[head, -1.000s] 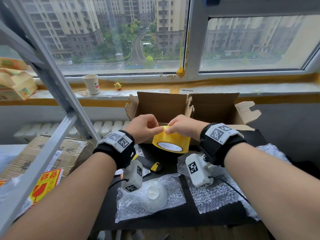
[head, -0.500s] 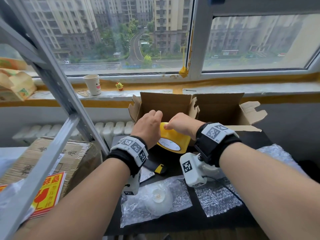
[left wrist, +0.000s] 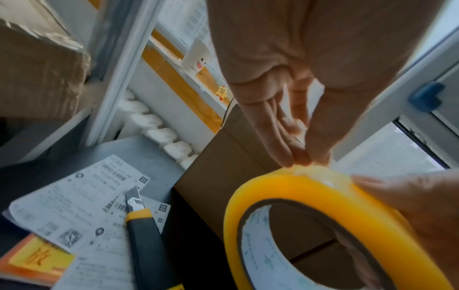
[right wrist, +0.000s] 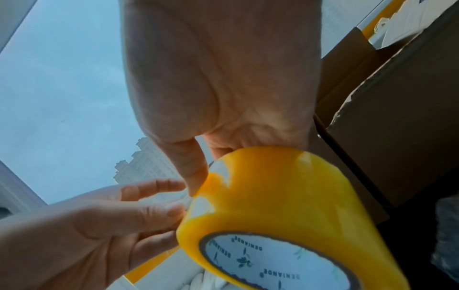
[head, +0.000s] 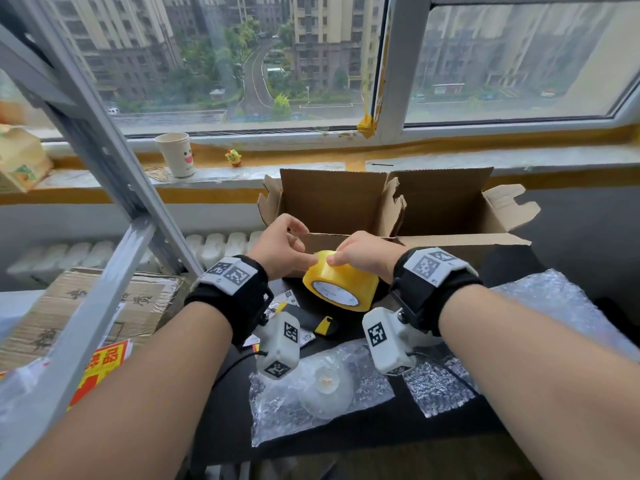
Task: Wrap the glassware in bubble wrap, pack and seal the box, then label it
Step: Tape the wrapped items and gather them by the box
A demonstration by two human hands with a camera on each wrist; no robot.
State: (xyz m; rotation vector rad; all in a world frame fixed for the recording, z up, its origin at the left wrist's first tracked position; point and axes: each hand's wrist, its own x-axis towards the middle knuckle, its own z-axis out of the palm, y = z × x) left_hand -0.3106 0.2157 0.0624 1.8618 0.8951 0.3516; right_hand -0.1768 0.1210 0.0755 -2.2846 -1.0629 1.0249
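Right hand (head: 363, 255): you hold the tape roll (head: 341, 285) from above.
Left hand (head: 281, 249): it has come back to pinch at the tape end.
Meaning: you can soon pull tape.

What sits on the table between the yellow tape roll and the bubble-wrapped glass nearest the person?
In the head view, a black-and-yellow utility knife lies there, left of the direct line from tape roll to wrapped glass, partly hidden by the wrist cameras.

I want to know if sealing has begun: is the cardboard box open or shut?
Open. The cardboard box has its flaps standing up and out, and both hands are at the tape roll in front of it.
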